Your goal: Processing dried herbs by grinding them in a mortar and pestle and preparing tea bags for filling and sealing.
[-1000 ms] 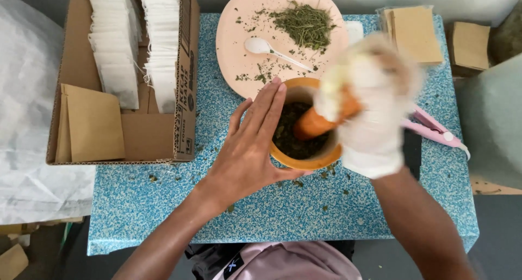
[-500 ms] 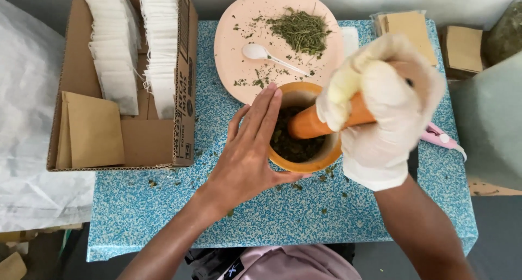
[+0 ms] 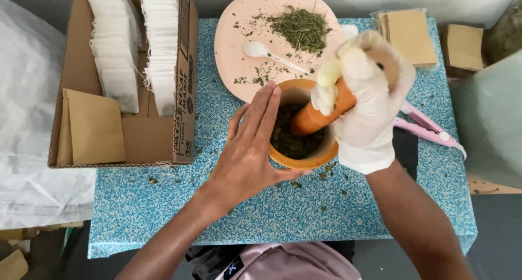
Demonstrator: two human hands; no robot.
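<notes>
A blue speckled table (image 3: 163, 215) is filling most of the view from above. At its left a cardboard box (image 3: 152, 136) is sitting, holding rows of white filter bags (image 3: 114, 46) and a brown paper pouch (image 3: 92, 128). At the table's far edge a pale pink plate (image 3: 234, 46) is carrying a heap of dried green herbs (image 3: 302, 27) and a white spoon (image 3: 261, 50).

Just in front of the plate an orange mortar (image 3: 302, 161) is standing, dark crushed leaf showing inside it. The bare left hand (image 3: 247, 155) is lying flat and unclenched against the mortar's left side, steadying it without gripping. The gloved right hand (image 3: 365, 103) is clenching the orange pestle (image 3: 318, 116), whose tip is pressing down into the leaf.

Compared with half a second ago, the gloved hand is sitting closer over the bowl and the pestle is standing steeper, which suggests the grinding is continuing stroke after stroke. A pink clip-like tool (image 3: 432, 129) is lying just beside that hand, showing more fully than before.
</notes>
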